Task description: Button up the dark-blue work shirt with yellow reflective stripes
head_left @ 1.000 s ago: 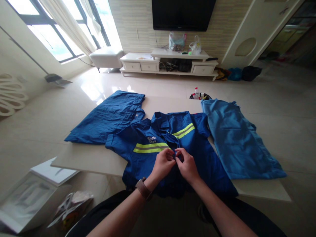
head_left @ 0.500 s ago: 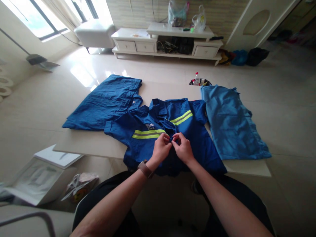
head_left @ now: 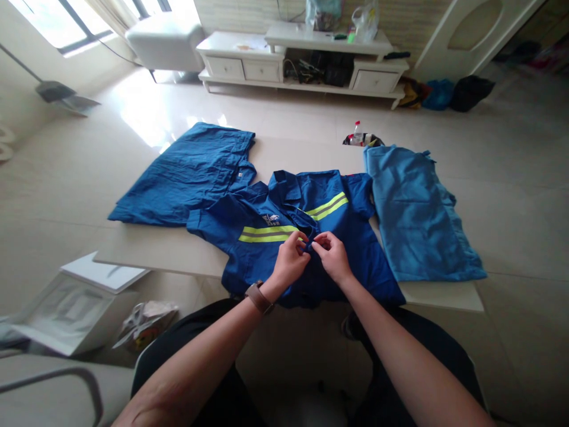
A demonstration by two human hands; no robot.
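A dark blue work shirt (head_left: 351, 261) with yellow-green reflective stripes lies face up on a low white table (head_left: 160, 255), its hem hanging over the near edge. My left hand (head_left: 291, 261), with a brown watch at the wrist, and my right hand (head_left: 332, 256) meet at the shirt's front placket just below the stripes. The fingertips of both hands pinch the cloth there. What sits between the fingers is too small to make out.
Folded dark blue trousers (head_left: 186, 178) lie on the table's left, a lighter blue garment (head_left: 418, 219) on its right. A bottle and small items (head_left: 360, 137) sit beyond the table. A white box (head_left: 71, 302) and a plastic bag (head_left: 144, 323) rest on the floor left. A TV cabinet (head_left: 302, 59) stands against the far wall.
The camera has tilted down and drawn back a little. Both hands stay pinched together at the shirt's front, now slightly higher on the placket, nearer the stripes.
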